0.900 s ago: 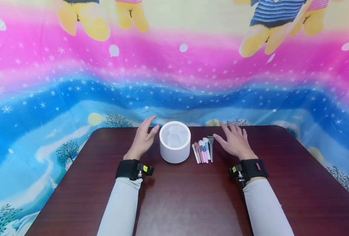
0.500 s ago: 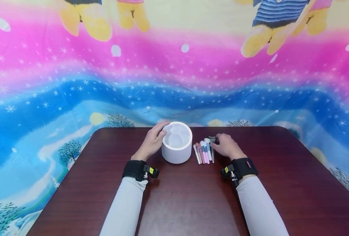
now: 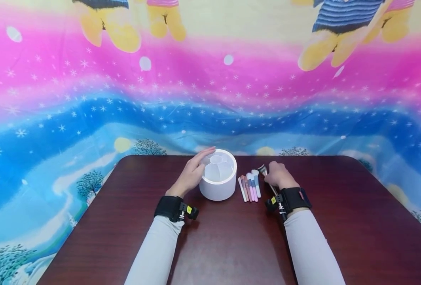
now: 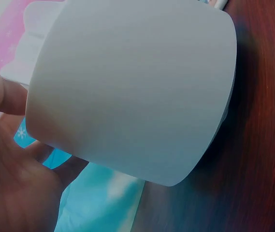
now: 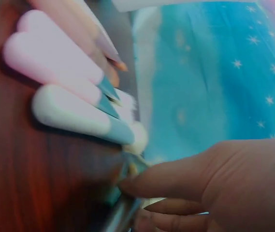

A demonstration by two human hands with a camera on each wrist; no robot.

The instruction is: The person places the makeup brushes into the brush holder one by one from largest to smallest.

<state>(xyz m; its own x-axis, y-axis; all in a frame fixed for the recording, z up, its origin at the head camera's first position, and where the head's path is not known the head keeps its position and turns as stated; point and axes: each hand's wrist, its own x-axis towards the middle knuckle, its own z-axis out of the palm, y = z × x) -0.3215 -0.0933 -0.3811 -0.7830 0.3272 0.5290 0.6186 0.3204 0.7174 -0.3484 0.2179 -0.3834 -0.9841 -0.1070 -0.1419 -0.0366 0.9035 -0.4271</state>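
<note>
My left hand [image 3: 190,176] holds the left side of a round white makeup brush holder [image 3: 218,191], fingers along its far rim and thumb at the near side. Clear dividers split the holder's inside. In the left wrist view its smooth wall [image 4: 132,87] fills most of the picture. My right hand [image 3: 281,175] pinches a makeup brush [image 3: 262,170] with a dark, fan-shaped head and a slim handle, blurred in the right wrist view. Several other makeup brushes [image 3: 249,188] lie side by side between holder and hand, with white, pink and brownish handles.
The dark red-brown table [image 3: 228,245] has rounded far corners. Behind it hangs a patterned curtain [image 3: 210,103] in pink and blue, reaching down at the table's far edge.
My left hand has come right from beside the holder and taken hold of it. My right hand has closed its fingers on the fan-headed brush and shifted it away from the row, tilting it.
</note>
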